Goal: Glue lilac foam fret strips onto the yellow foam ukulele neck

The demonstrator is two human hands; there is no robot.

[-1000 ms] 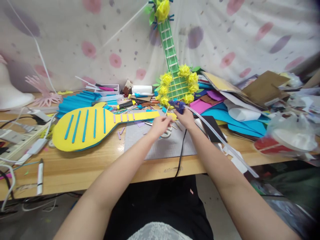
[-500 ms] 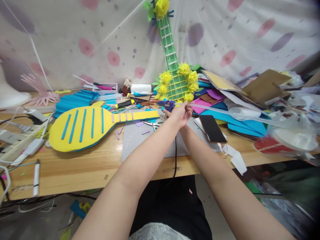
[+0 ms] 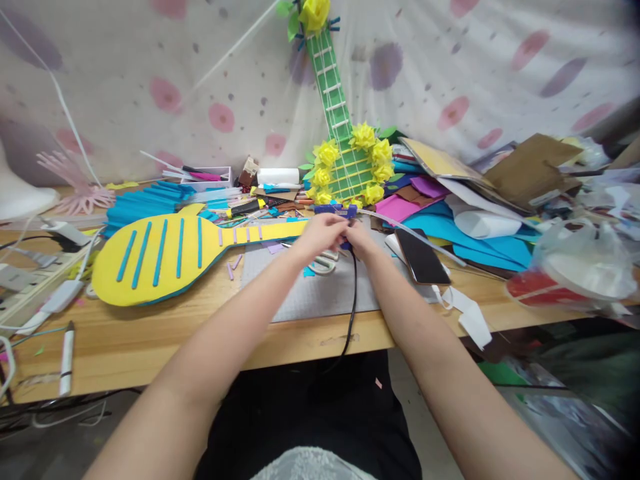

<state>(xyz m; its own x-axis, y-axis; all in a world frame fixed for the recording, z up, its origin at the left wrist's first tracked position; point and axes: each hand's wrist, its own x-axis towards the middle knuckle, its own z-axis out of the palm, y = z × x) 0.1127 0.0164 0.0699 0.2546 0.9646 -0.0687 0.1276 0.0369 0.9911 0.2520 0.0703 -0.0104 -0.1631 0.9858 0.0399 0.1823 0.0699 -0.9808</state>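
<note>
Both hands meet over the grey cutting mat (image 3: 320,293). My right hand (image 3: 361,240) is closed around a blue glue gun (image 3: 336,211), whose black cord (image 3: 350,307) hangs down over the table edge. A long clear glue stick (image 3: 415,235) juts from the gun's back toward the right. My left hand (image 3: 320,233) is curled against the gun's front, fingers closed on it. Just left of the hands lies a yellow foam guitar (image 3: 175,257) with blue strips; its neck ends by my left hand. Scissors (image 3: 325,263) lie under the hands.
A green paper guitar with yellow flowers (image 3: 345,160) leans on the dotted backdrop. A black phone (image 3: 423,257) lies right of the mat. Coloured foam sheets (image 3: 450,227) and cardboard pile up at right, a plastic bag (image 3: 580,267) beyond. Blue strips, power strips and a pen (image 3: 66,357) are at left.
My hands have come down from a raised spot to the mat. My left hand moved from the glue stick to the gun's front. The clear stick now points lower right.
</note>
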